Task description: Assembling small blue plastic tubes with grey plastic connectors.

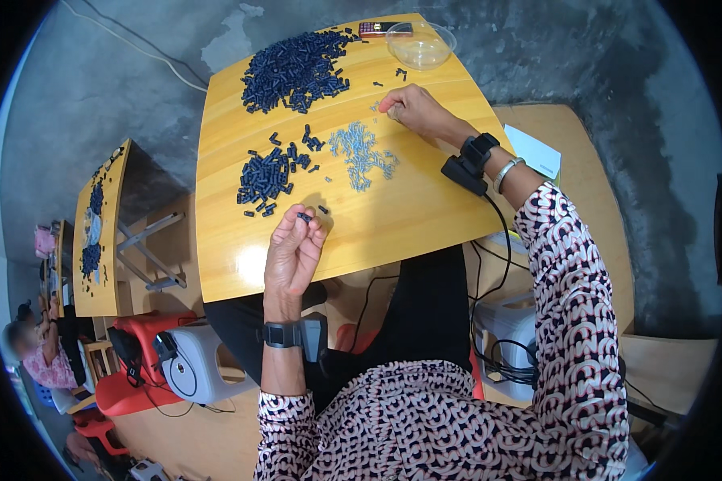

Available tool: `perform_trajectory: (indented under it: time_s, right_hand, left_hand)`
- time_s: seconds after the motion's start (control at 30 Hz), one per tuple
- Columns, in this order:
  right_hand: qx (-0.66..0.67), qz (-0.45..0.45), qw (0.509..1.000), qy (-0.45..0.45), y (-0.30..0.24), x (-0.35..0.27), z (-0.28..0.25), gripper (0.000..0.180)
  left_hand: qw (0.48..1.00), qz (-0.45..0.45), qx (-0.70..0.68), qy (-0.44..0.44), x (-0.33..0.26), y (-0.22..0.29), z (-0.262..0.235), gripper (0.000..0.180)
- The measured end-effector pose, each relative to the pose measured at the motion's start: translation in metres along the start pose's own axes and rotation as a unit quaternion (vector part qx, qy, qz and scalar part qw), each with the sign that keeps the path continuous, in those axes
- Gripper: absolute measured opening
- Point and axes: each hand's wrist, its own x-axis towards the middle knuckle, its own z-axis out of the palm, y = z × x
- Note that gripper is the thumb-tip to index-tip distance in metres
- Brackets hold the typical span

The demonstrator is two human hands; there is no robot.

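Yellow table (pixel 441 208): left hand (pixel 294 250), pinching one black piece (pixel 304 216); right hand (pixel 414 110), curled (contents hidden), near silver pieces (pixel 359 151).

Yellow table (pixel 401 212); blue-black pieces (pixel 265 176); silver-grey bits (pixel 356 146); sleeve (pixel 571 297) patterned black, white, pink.

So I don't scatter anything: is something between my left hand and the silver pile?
Nothing tall is visible there. One loose black piece lies on the table just beside your left hand, roughly toward the silver pile.
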Motion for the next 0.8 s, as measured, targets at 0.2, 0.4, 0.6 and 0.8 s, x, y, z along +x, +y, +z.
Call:
perform_trajectory:
  time_s: [0.2, 0.4, 0.6, 0.8]
  right_hand:
    - [-0.031, -0.029, 0.999, -0.005, 0.0, 0.007, 0.002, 0.018]
    - [-0.085, -0.065, 0.994, -0.032, -0.009, 0.01, 0.005, 0.02]
    - [-0.127, -0.095, 0.986, -0.041, -0.009, 0.012, 0.012, 0.022]
    - [-0.165, -0.12, 0.979, -0.02, -0.002, 0.011, 0.014, 0.021]
  left_hand:
    - [1.0, 0.0, 0.003, 0.003, 0.0, 0.001, 0.001, 0.023]
    - [1.0, 0.003, 0.02, 0.007, 0.0, 0.0, 0.003, 0.02]
    - [1.0, 0.0, 0.002, 0.004, -0.001, 0.001, 0.002, 0.023]
    - [1.0, 0.003, 0.019, 0.003, 0.0, -0.001, 0.003, 0.019]
